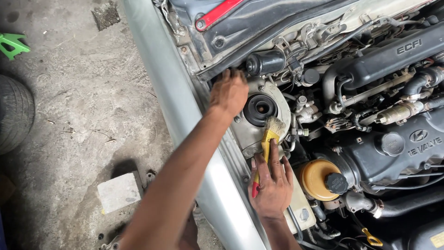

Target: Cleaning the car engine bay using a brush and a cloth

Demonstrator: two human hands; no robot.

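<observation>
My right hand (273,185) grips a paintbrush (267,141) with a yellow handle and a red end. Its pale bristles touch the metal strut tower (252,132), just beside the round black strut mount (260,109). My left hand (229,92) rests palm down on the tower's upper left edge, fingers curled toward the corner of the engine bay, holding nothing. Both hands reach over the silver fender (185,115) from the car's side.
To the right are the dark engine cover (407,148), a yellowish reservoir with a black cap (323,178), hoses and a yellow dipstick ring (372,238). On the concrete floor at left are a tyre (14,115), a grey block (120,190) and a green stand (13,44).
</observation>
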